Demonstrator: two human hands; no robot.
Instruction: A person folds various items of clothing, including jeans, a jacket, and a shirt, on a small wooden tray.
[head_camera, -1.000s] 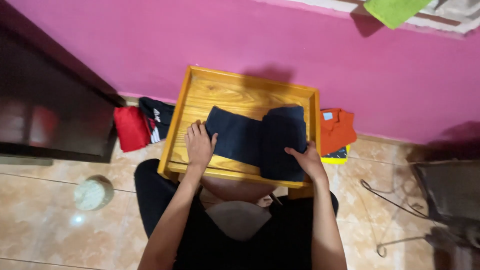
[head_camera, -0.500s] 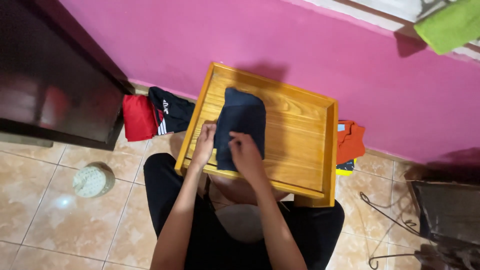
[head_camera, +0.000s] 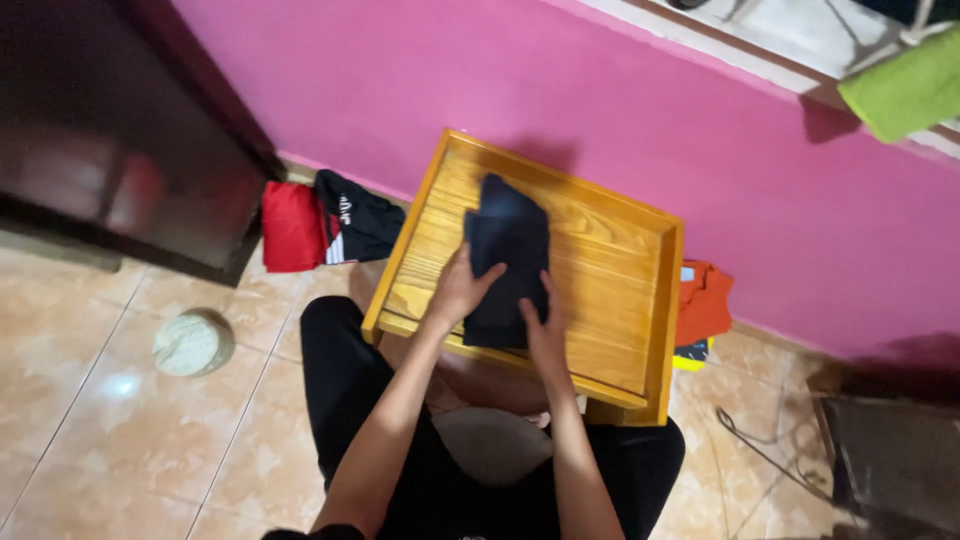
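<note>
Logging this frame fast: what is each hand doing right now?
Left hand: open, flat on the dark folded garment, at its left edge.
Right hand: open, pressing the garment's near right corner on the wooden tray.

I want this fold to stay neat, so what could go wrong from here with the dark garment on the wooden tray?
The folded dark garment reaches the near rim of the wooden tray; its end could slip over the edge and loosen the fold. The left hand and right hand press only the near end, so the far layers might spring open. The tray sits tilted over the person's lap and could tip if pressed unevenly.
</note>
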